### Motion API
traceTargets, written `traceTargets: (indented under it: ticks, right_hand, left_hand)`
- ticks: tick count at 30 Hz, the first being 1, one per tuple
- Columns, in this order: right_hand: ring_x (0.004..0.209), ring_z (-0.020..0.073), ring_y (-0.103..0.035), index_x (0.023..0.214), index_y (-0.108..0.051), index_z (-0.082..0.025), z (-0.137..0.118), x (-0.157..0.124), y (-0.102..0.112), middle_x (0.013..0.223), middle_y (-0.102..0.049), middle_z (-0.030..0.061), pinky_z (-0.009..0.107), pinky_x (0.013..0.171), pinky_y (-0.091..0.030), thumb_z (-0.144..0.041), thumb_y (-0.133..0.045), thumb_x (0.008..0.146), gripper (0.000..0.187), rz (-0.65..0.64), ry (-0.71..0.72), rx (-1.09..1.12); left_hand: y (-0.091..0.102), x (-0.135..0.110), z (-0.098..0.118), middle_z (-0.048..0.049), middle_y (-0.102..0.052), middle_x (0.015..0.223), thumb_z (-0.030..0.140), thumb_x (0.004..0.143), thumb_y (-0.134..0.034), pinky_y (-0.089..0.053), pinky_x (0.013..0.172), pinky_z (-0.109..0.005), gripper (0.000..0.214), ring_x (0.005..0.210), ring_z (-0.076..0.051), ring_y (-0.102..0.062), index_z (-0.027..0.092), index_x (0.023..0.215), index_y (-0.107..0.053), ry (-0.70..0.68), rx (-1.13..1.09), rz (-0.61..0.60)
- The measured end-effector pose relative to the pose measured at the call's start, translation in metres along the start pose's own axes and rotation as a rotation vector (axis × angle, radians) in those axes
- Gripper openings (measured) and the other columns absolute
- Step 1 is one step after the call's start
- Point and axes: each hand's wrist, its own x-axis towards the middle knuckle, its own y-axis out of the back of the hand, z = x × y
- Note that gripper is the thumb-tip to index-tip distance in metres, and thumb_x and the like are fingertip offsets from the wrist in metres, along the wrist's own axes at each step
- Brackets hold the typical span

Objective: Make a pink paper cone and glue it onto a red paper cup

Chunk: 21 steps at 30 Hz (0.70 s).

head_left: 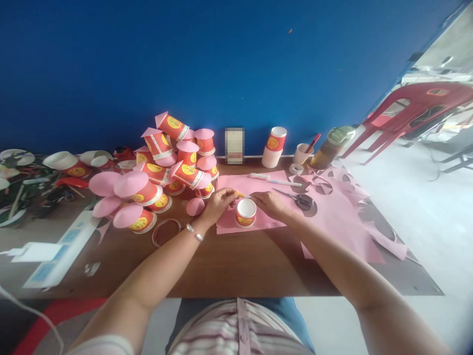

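Observation:
Both hands are together above a red paper cup (246, 220) with a yellow emblem, which stands upright, mouth up, on pink paper sheets (273, 223). My left hand (221, 201) is closed on one end of a slim orange-and-white pen-like stick (242, 195); its exact kind is too small to make out. At the stick's pale other end, my right hand (271, 203) is closed with the fingers pinched together. Dark-handled scissors (303, 201) lie to the right of that hand. A small pink paper cone (195, 206) rests left of my left hand.
Red cups with pink cone tops (131, 185) are piled at the left. A white marker (259, 176) and a pale pen (287, 183) lie behind my hands. Stacked cups (274, 148), a tape roll (296, 169) and a jar (332, 147) stand farther back. Cut pink paper (340, 222) covers the right side.

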Motion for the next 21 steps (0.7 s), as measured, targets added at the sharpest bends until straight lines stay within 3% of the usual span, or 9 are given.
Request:
traceTargets:
  ticks: [3, 8, 12, 21]
  right_hand:
    - [0.081, 0.0183, -0.072, 0.106, -0.076, -0.022, -0.003, 0.0, 0.002, 0.099, -0.08, 0.0066, 0.026, 0.072, -0.047, -0.036, -0.048, 0.108, 0.031, 0.03, 0.0, -0.029]
    - [0.086, 0.0204, -0.067, 0.106, -0.076, -0.02, 0.009, 0.001, 0.007, 0.105, -0.073, 0.0103, 0.029, 0.07, -0.041, -0.038, -0.045, 0.108, 0.036, 0.126, -0.063, -0.415]
    - [0.099, 0.0252, -0.063, 0.106, -0.077, -0.018, 0.028, 0.006, 0.013, 0.113, -0.067, 0.0149, 0.033, 0.075, -0.042, -0.034, -0.048, 0.106, 0.034, 0.054, -0.089, -0.612]
    - [0.103, 0.0268, -0.062, 0.11, -0.077, -0.018, 0.038, 0.015, 0.028, 0.113, -0.067, 0.0143, 0.038, 0.087, -0.044, -0.033, -0.046, 0.107, 0.035, 0.037, -0.086, -0.64]
  left_hand:
    - [0.0, 0.0, 0.001, -0.0003, -0.065, 0.074, 0.05, 0.08, -0.079, -0.047, 0.062, -0.025, 0.04, 0.064, -0.011, -0.057, 0.015, 0.098, -0.071, -0.005, -0.009, 0.02]
    - [0.003, 0.004, -0.009, 0.0024, -0.055, 0.087, 0.048, 0.083, -0.077, -0.04, 0.052, -0.021, 0.055, 0.058, -0.006, -0.049, 0.022, 0.129, -0.061, -0.023, -0.035, 0.095]
    - [0.002, 0.007, -0.012, 0.0043, -0.049, 0.08, 0.048, 0.081, -0.077, -0.034, 0.046, -0.02, 0.048, 0.052, -0.004, -0.042, 0.019, 0.116, -0.063, 0.021, -0.046, 0.086]
    - [0.001, 0.002, -0.001, 0.005, -0.052, 0.068, 0.047, 0.08, -0.076, -0.037, 0.049, -0.02, 0.04, 0.052, -0.007, -0.045, 0.017, 0.104, -0.066, 0.051, -0.009, 0.054]
